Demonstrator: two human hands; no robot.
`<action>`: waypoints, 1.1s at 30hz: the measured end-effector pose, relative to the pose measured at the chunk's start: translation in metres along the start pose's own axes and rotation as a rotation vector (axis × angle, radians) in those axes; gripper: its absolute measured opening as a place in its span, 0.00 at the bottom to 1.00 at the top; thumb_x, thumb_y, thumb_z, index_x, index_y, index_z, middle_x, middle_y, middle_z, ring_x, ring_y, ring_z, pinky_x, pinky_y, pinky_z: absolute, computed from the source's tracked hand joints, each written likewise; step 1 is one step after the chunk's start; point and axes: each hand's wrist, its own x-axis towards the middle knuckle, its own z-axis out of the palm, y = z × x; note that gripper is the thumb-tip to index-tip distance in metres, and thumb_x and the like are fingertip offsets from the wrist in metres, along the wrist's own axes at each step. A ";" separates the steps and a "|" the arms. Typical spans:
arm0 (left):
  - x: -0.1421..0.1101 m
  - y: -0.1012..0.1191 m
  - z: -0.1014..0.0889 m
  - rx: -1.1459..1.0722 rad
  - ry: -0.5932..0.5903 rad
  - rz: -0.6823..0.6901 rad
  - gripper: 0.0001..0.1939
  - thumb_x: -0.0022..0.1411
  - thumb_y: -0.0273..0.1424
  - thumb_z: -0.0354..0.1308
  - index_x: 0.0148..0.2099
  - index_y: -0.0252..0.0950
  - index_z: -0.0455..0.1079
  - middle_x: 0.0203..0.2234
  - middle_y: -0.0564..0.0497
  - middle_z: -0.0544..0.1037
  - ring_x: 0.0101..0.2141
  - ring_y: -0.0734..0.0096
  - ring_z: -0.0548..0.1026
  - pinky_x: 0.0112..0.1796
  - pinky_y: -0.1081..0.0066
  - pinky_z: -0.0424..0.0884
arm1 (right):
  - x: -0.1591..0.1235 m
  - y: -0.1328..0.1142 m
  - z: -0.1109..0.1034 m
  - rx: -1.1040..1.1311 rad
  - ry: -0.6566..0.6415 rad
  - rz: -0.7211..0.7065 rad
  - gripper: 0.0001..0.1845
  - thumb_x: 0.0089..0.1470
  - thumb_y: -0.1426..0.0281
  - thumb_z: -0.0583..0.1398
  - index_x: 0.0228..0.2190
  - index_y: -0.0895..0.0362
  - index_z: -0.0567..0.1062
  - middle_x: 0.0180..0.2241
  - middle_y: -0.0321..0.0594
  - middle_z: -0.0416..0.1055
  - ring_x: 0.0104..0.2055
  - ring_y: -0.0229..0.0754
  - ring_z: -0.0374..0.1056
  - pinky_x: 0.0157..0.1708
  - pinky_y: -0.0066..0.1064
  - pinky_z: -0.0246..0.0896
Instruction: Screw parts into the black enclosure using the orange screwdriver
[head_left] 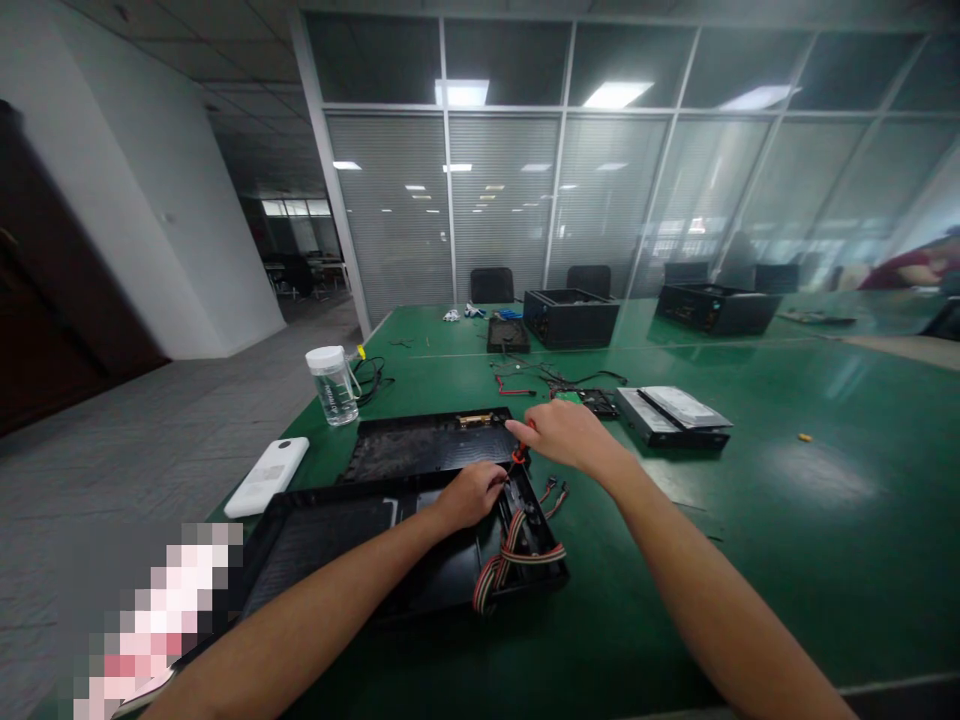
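My right hand (pixel 566 432) is wrapped round the handle of a red screwdriver (pixel 519 452), which points down at the corner of a black plastic panel (pixel 330 530), like a computer case front. Close to the screwdriver's tip, my left hand (pixel 471 494) rests on that panel with its fingers pinched together; what lies between them is hidden. A striped bundle of ribbon wires (pixel 501 570) hangs over the panel's right end, and its small connectors (pixel 556 488) lie beside it. Just behind lies a second black panel (pixel 420 447).
On the green table (pixel 780 540) stand a clear bottle (pixel 335 390), a white power bank (pixel 268 477) and metal drives (pixel 671 415). Cables (pixel 581 380) lie mid-table. Farther back are two black computer cases (pixel 571 318). Part of another person (pixel 919 268) shows at far right.
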 end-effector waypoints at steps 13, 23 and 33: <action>0.001 0.006 -0.012 0.178 0.019 0.176 0.10 0.65 0.25 0.42 0.41 0.33 0.64 0.35 0.46 0.70 0.39 0.67 0.67 0.44 0.67 0.65 | -0.040 0.108 0.121 1.846 0.226 0.297 0.16 0.47 0.60 0.61 0.37 0.55 0.70 0.29 0.35 0.68 0.26 0.33 0.63 0.28 0.28 0.62; -0.002 -0.002 -0.086 0.307 -0.574 -0.134 0.03 0.48 0.25 0.57 0.28 0.35 0.72 0.23 0.52 0.75 0.24 0.73 0.71 0.26 0.77 0.64 | -0.052 0.065 0.105 1.441 0.042 -0.035 0.24 0.56 0.54 0.48 0.16 0.56 0.57 0.15 0.30 0.53 0.17 0.32 0.51 0.19 0.27 0.52; -0.004 -0.022 -0.118 0.147 -0.555 -0.303 0.16 0.61 0.41 0.47 0.40 0.35 0.69 0.27 0.50 0.75 0.26 0.73 0.72 0.27 0.76 0.64 | -0.151 -0.016 0.067 0.140 -0.028 -0.417 0.13 0.51 0.65 0.57 0.39 0.56 0.69 0.40 0.44 0.67 0.33 0.41 0.67 0.28 0.29 0.57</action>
